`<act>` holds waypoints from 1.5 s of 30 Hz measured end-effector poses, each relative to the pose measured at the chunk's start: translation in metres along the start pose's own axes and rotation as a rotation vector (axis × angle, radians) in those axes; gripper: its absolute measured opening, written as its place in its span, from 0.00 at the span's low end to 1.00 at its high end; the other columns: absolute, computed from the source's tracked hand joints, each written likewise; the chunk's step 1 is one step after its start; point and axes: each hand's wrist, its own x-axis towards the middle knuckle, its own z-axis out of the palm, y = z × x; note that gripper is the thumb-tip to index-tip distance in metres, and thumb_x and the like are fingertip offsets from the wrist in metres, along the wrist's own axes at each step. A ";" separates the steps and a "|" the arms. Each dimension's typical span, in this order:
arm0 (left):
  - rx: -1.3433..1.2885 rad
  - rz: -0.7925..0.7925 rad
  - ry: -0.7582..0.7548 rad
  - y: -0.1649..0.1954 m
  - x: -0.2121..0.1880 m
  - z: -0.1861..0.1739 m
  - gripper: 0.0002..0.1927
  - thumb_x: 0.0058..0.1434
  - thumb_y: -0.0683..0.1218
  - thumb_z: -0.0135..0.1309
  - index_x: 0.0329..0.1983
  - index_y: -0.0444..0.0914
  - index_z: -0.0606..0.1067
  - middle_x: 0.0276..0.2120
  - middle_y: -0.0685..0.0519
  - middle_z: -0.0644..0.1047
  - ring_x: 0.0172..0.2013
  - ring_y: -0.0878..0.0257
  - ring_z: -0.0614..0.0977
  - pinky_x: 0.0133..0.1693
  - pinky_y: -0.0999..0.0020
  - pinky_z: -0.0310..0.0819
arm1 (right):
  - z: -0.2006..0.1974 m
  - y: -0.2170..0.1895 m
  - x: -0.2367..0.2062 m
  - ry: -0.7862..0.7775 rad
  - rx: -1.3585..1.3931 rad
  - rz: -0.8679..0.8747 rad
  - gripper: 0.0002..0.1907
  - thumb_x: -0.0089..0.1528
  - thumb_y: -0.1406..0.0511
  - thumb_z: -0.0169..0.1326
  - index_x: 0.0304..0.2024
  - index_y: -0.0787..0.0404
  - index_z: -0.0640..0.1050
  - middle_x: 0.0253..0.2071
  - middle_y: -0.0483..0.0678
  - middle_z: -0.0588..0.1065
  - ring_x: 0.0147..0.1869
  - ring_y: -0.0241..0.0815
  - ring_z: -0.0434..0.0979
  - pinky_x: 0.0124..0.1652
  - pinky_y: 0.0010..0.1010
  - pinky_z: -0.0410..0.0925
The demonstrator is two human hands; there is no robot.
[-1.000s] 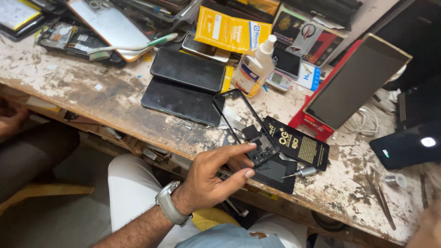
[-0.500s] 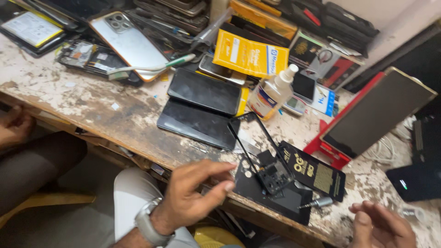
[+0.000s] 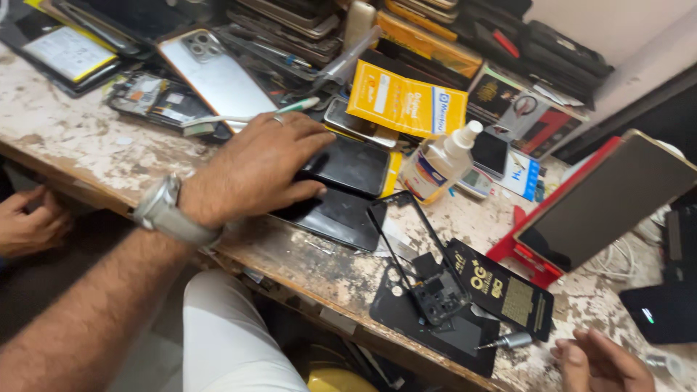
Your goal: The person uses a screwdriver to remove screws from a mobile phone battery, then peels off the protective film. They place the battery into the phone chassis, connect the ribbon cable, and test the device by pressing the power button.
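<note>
Left hand (image 3: 258, 170), steel watch at the wrist and ring on 1 finger, spread palm-down over 2 flat black rectangular phone screens (image 3: 341, 192) lying stacked on the paint-spattered wooden workbench (image 3: 87, 156). Fingers extended and resting on the glass, thumb along the near edge of the lower panel; pressing or steadying rather than closed around anything, nothing lifted. Long axis of the upper panel running left to right and slightly away, roughly in line with the outstretched fingers, fingertips pointing toward the small clear plastic bottle with white nozzle cap (image 3: 439, 163) just beyond the panels' far end.

Right hand (image 3: 599, 363) low at the bottom right corner, only partly in frame, fingers loosely curled, holding nothing visible; whether fully relaxed, cannot tell. Just beside it, a small silver screwdriver bit (image 3: 508, 340) lying on a black mat, and next to that a black phone mid-frame with camera cut-outs (image 3: 421, 268) propped across a black and gold flat packet (image 3: 508, 290).

Screens well to the left of the right hand and directly under the left, so left hand plainly nearer. A 3rd hand (image 3: 29, 221), another person's, resting below the bench edge at far left.
</note>
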 end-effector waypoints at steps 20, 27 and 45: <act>0.268 -0.093 -0.305 -0.042 0.034 0.026 0.50 0.42 0.64 0.71 0.67 0.39 0.73 0.43 0.45 0.82 0.37 0.53 0.86 0.39 0.63 0.82 | 0.016 -0.137 -0.026 0.103 0.496 -0.156 0.11 0.71 0.75 0.54 0.56 0.70 0.73 0.50 0.55 0.77 0.47 0.39 0.81 0.51 0.30 0.77; 0.380 -0.193 -0.242 -0.023 0.017 0.003 0.41 0.44 0.63 0.73 0.57 0.36 0.77 0.39 0.44 0.82 0.34 0.53 0.85 0.38 0.59 0.81 | 0.015 -0.138 -0.025 0.094 0.496 -0.174 0.09 0.72 0.75 0.54 0.55 0.70 0.73 0.46 0.56 0.77 0.46 0.40 0.81 0.48 0.29 0.78; -2.281 -0.302 0.541 0.078 -0.056 0.043 0.47 0.69 0.71 0.41 0.71 0.26 0.65 0.50 0.39 0.76 0.40 0.48 0.83 0.42 0.53 0.80 | -0.001 -0.003 0.008 -0.086 0.054 0.175 0.16 0.74 0.66 0.51 0.55 0.78 0.72 0.40 0.66 0.77 0.48 0.57 0.82 0.51 0.45 0.76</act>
